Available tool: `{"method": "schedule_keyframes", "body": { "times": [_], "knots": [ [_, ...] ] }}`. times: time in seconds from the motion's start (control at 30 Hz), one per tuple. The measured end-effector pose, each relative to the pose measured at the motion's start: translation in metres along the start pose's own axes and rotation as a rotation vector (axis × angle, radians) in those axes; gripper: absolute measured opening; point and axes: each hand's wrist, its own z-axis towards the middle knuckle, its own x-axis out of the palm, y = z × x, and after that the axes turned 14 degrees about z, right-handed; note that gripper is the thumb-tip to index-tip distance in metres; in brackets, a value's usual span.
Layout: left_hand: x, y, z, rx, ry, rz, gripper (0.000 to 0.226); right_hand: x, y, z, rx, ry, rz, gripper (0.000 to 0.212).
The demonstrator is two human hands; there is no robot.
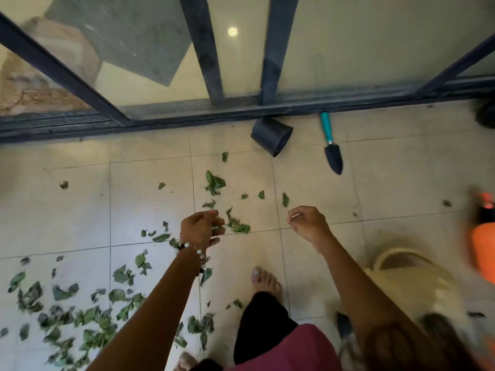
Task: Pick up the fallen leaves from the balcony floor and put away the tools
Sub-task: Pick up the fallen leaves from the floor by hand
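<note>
Green fallen leaves lie scattered over the pale tiled balcony floor, thickest at the lower left, with a small clump near the middle. My left hand, wearing a bead bracelet, hovers above the floor next to a leaf clump; its fingers are curled around what looks like a few leaves. My right hand is raised to the right, fingers curled shut, nothing clearly in it. A trowel with a teal handle and a black blade lies by the door track. A black pot lies tipped beside it.
A sliding glass door with a dark frame runs across the back. A cream basket sits at the lower right, with an orange object beyond it. My bare foot stands on the tiles below my hands.
</note>
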Motion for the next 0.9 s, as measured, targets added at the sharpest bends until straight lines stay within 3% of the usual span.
{"method": "schedule_keyframes", "body": {
  "times": [0.1, 0.27, 0.4, 0.47, 0.57, 0.63, 0.77, 0.83, 0.9],
  "knots": [
    [0.015, 0.03, 0.068, 0.003, 0.006, -0.002, 0.015, 0.024, -0.024, 0.069, -0.129, 0.037, -0.242, 0.032],
    [0.042, 0.063, 0.168, 0.058, -0.002, -0.025, 0.015, 0.059, -0.068, 0.171, -0.272, -0.111, -0.523, 0.053],
    [0.064, 0.067, 0.228, 0.18, -0.017, -0.052, 0.017, 0.071, -0.096, 0.214, -0.522, -0.334, -0.554, 0.03],
    [0.08, 0.069, 0.249, 0.238, -0.016, -0.022, 0.021, 0.078, -0.1, 0.225, -0.636, -0.429, -0.38, 0.021],
    [0.108, 0.07, 0.264, 0.296, 0.097, -0.017, 0.03, 0.094, -0.083, 0.221, -0.652, -0.3, 0.066, 0.027],
    [0.126, 0.066, 0.263, 0.296, 0.231, 0.001, 0.044, 0.112, -0.07, 0.211, -0.677, -0.168, 0.197, 0.029],
    [0.151, 0.06, 0.265, 0.169, 0.426, -0.132, 0.065, 0.133, -0.059, 0.198, -0.876, 0.047, -0.087, 0.012],
    [0.151, 0.061, 0.27, 0.115, 0.341, -0.194, 0.056, 0.128, -0.056, 0.196, -0.945, 0.127, -0.264, 0.015],
    [0.142, 0.067, 0.277, 0.103, 0.237, -0.182, 0.051, 0.12, -0.056, 0.193, -0.97, 0.049, -0.155, 0.017]
  ]
}}
